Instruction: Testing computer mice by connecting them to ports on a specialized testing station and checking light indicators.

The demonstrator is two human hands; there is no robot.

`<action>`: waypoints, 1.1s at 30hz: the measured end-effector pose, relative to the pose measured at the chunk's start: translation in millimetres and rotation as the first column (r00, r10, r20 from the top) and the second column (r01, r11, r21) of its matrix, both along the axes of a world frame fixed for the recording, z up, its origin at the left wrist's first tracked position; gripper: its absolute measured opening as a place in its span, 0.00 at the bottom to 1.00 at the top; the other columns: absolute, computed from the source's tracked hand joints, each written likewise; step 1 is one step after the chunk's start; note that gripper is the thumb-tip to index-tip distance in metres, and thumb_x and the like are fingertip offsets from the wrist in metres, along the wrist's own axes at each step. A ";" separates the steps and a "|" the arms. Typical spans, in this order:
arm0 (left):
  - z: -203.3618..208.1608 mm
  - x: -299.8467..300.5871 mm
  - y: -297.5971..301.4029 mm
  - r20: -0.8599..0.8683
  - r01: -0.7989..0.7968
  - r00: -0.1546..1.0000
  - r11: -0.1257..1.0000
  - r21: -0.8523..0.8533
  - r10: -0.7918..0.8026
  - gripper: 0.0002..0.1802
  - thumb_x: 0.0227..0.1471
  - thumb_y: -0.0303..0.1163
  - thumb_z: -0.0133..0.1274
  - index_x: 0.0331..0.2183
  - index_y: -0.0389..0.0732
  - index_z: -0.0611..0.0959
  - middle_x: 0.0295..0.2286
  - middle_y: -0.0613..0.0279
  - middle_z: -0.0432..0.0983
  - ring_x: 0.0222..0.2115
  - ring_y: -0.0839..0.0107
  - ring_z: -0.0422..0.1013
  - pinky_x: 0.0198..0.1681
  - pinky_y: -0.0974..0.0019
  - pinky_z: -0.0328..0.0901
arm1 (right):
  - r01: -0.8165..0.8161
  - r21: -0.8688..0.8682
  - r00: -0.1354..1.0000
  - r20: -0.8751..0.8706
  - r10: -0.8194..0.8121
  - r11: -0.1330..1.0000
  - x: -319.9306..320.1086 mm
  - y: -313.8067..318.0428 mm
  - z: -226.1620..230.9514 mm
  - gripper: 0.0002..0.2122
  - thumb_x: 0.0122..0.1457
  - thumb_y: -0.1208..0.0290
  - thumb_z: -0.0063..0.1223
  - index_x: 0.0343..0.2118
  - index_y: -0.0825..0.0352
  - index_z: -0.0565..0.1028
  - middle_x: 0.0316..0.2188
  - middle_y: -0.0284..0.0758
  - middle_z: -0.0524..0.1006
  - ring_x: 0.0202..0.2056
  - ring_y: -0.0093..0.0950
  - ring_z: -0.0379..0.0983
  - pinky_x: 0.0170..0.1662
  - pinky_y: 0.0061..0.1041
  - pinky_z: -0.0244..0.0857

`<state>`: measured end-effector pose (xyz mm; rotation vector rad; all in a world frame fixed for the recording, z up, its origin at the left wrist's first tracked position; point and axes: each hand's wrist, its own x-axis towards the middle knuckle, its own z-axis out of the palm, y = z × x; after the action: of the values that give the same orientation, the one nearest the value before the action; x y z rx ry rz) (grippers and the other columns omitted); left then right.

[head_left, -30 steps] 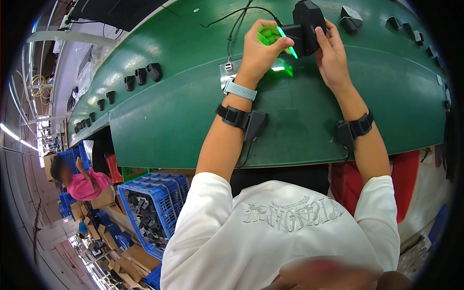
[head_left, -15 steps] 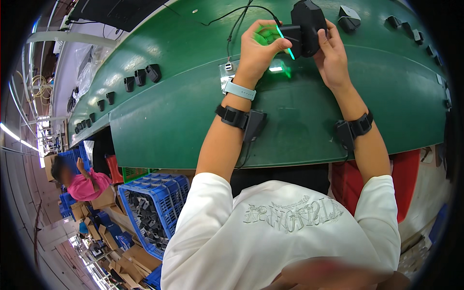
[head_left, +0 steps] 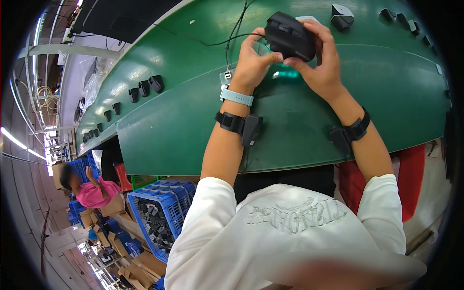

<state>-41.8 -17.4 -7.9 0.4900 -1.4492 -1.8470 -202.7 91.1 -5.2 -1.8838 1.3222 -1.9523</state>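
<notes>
Head view, device: black rounded device (head_left: 290, 36), mouse-shaped, held up over the far middle part of the green table (head_left: 193, 140); between my two hands.
Left hand: my left hand (head_left: 253, 62) holds the device at its left side, thumb on the near edge; some fingers hidden.
Right hand: my right hand (head_left: 323, 63) holds the right side, fingers curled round it, thumb on the near edge beside the left thumb.
Glow: small patch of greenish light (head_left: 285, 74) on the tabletop, just near of the device.
Cable: thin black cable (head_left: 234, 38) running left from beside my left fingers; whether it joins the device, cannot tell.
Wrists: pale blue watch band (head_left: 238, 97) on the left; black strapped module (head_left: 251, 130) farther down that forearm, another black module (head_left: 341, 140) on the right forearm.
Table left: small black units (head_left: 144, 88) in a spaced row along the far-left side.
Table far right: white-and-black piece (head_left: 342, 17), well apart from my right hand.
Floor left: blue crate (head_left: 178, 202) of dark parts (head_left: 152, 220); beyond it, a co-worker in pink (head_left: 99, 193).
</notes>
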 end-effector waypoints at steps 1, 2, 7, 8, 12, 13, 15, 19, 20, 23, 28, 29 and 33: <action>-1.1 0.9 0.6 -0.053 0.037 0.998 0.999 0.022 -0.036 0.33 0.36 0.19 0.72 0.46 0.37 0.75 0.42 0.62 0.74 0.43 0.72 0.72 0.47 0.69 0.70 | 0.039 -0.001 0.999 -0.031 -0.039 0.999 0.4 0.5 -0.7 0.38 0.48 0.70 0.74 0.60 0.65 0.62 0.59 0.41 0.66 0.59 0.35 0.66 0.62 0.33 0.61; -0.5 3.0 1.5 -0.103 0.070 0.992 0.997 0.044 -0.066 0.35 0.36 0.18 0.71 0.48 0.37 0.74 0.43 0.62 0.74 0.44 0.71 0.72 0.48 0.68 0.70 | 0.039 -0.005 0.999 -0.023 -0.039 0.999 1.8 0.0 -0.8 0.38 0.48 0.70 0.74 0.60 0.65 0.62 0.59 0.41 0.66 0.59 0.35 0.66 0.62 0.33 0.61; -2.3 0.2 -0.6 -0.041 0.087 0.995 0.996 0.011 -0.086 0.40 0.35 0.19 0.72 0.52 0.36 0.72 0.44 0.62 0.75 0.46 0.71 0.71 0.52 0.65 0.68 | 0.144 -0.032 0.985 -0.089 -0.146 0.989 2.6 5.9 5.9 0.36 0.45 0.67 0.75 0.57 0.66 0.67 0.54 0.39 0.71 0.56 0.36 0.69 0.58 0.32 0.65; -2.1 -0.6 -0.5 -0.055 0.089 0.995 0.996 0.008 -0.089 0.41 0.35 0.19 0.72 0.53 0.36 0.72 0.44 0.62 0.75 0.46 0.70 0.71 0.52 0.65 0.68 | 0.148 -0.034 0.985 -0.083 -0.150 0.988 3.0 6.8 7.4 0.36 0.45 0.67 0.75 0.57 0.66 0.67 0.54 0.39 0.71 0.56 0.36 0.69 0.58 0.32 0.65; 0.3 -2.2 1.3 -0.139 0.134 0.982 0.990 0.030 -0.129 0.40 0.35 0.19 0.72 0.52 0.36 0.73 0.44 0.62 0.76 0.46 0.70 0.72 0.52 0.65 0.68 | 0.143 -0.052 0.987 -0.070 -0.146 0.988 3.4 6.4 8.1 0.36 0.43 0.66 0.76 0.56 0.66 0.68 0.52 0.39 0.72 0.53 0.35 0.71 0.56 0.31 0.65; 0.5 -3.1 0.4 -0.136 0.138 0.982 0.990 0.029 -0.133 0.40 0.35 0.19 0.72 0.52 0.36 0.73 0.44 0.62 0.76 0.46 0.70 0.72 0.52 0.65 0.68 | 0.140 -0.063 0.986 -0.085 -0.145 0.988 2.9 5.8 7.6 0.37 0.43 0.65 0.76 0.57 0.66 0.68 0.51 0.39 0.73 0.52 0.35 0.72 0.56 0.30 0.65; 0.7 -1.9 -0.3 -0.115 0.122 0.986 0.992 0.020 -0.119 0.40 0.34 0.20 0.73 0.51 0.36 0.73 0.44 0.61 0.76 0.46 0.69 0.72 0.51 0.65 0.68 | 0.142 -0.061 0.986 -0.076 -0.146 0.988 2.6 5.9 8.1 0.37 0.43 0.65 0.76 0.57 0.66 0.68 0.51 0.39 0.73 0.52 0.34 0.72 0.56 0.30 0.66; 3.1 -2.3 1.4 -0.140 0.133 0.982 0.990 0.041 -0.126 0.38 0.34 0.19 0.72 0.50 0.36 0.74 0.44 0.62 0.76 0.46 0.69 0.72 0.51 0.65 0.69 | 0.139 -0.025 0.988 -0.058 -0.140 0.990 2.4 6.3 7.4 0.37 0.44 0.64 0.75 0.57 0.67 0.68 0.51 0.38 0.73 0.52 0.34 0.72 0.56 0.30 0.66; 3.2 -0.9 0.2 -0.117 0.129 0.985 0.991 0.027 -0.125 0.37 0.34 0.19 0.72 0.49 0.37 0.74 0.44 0.62 0.75 0.46 0.69 0.72 0.51 0.64 0.68 | 0.138 -0.024 0.989 -0.058 -0.139 0.990 2.5 6.0 7.5 0.37 0.44 0.64 0.75 0.57 0.67 0.68 0.51 0.38 0.73 0.52 0.34 0.72 0.56 0.30 0.66; 2.7 -0.7 0.2 -0.113 0.135 0.985 0.990 0.028 -0.131 0.35 0.35 0.17 0.71 0.47 0.37 0.74 0.43 0.62 0.75 0.46 0.69 0.72 0.52 0.64 0.68 | 0.132 -0.037 0.990 -0.041 -0.133 0.991 2.0 5.3 7.0 0.37 0.45 0.63 0.75 0.57 0.67 0.68 0.51 0.38 0.73 0.52 0.33 0.72 0.57 0.30 0.66; 6.2 -2.8 2.3 -0.146 0.149 0.979 0.988 0.039 -0.142 0.32 0.34 0.16 0.71 0.44 0.39 0.74 0.42 0.62 0.75 0.45 0.69 0.71 0.53 0.64 0.67 | 0.123 0.010 0.992 0.002 -0.124 0.992 1.8 7.7 4.5 0.36 0.48 0.62 0.73 0.58 0.69 0.67 0.52 0.38 0.73 0.53 0.33 0.73 0.56 0.30 0.67; 8.1 -3.2 3.5 -0.140 0.149 0.980 0.988 0.034 -0.143 0.32 0.34 0.16 0.71 0.43 0.40 0.74 0.41 0.62 0.75 0.45 0.69 0.71 0.53 0.64 0.67 | 0.125 0.011 0.992 0.003 -0.125 0.992 1.2 8.1 3.6 0.36 0.48 0.62 0.73 0.58 0.69 0.67 0.52 0.38 0.73 0.53 0.33 0.73 0.56 0.30 0.67; 11.1 -3.9 4.6 -0.106 0.142 0.984 0.990 0.008 -0.140 0.32 0.32 0.17 0.72 0.41 0.41 0.74 0.41 0.62 0.75 0.45 0.70 0.71 0.52 0.64 0.66 | 0.108 0.053 0.993 0.035 -0.110 0.993 -1.6 7.6 1.0 0.36 0.50 0.60 0.72 0.58 0.69 0.66 0.53 0.39 0.73 0.53 0.32 0.72 0.56 0.30 0.67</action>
<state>-45.7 -12.8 3.2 0.2991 -1.4311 -1.9654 -204.3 98.7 -4.2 -1.7783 1.4797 -1.9732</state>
